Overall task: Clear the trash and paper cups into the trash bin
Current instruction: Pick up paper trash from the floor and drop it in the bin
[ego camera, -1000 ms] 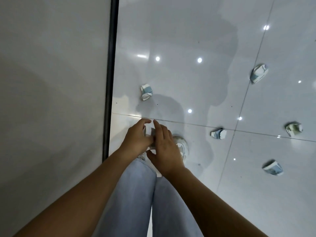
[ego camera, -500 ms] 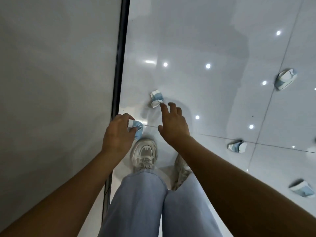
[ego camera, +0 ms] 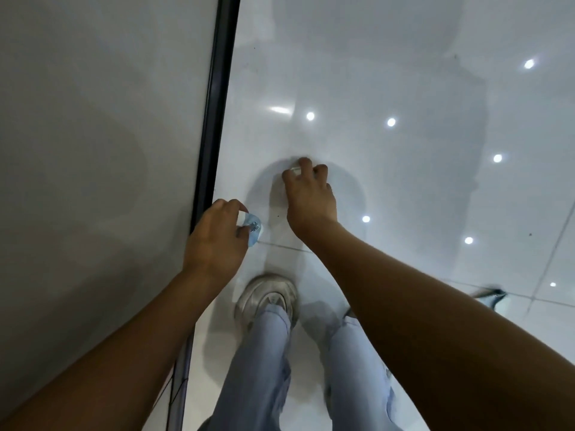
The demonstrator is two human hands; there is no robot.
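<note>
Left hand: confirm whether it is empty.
No, the left hand grips a crushed blue and white paper cup.

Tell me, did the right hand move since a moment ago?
Yes. The right hand went forward, away from the shoe, down to the floor, where its fingers now curl around a crumpled cup.
</note>
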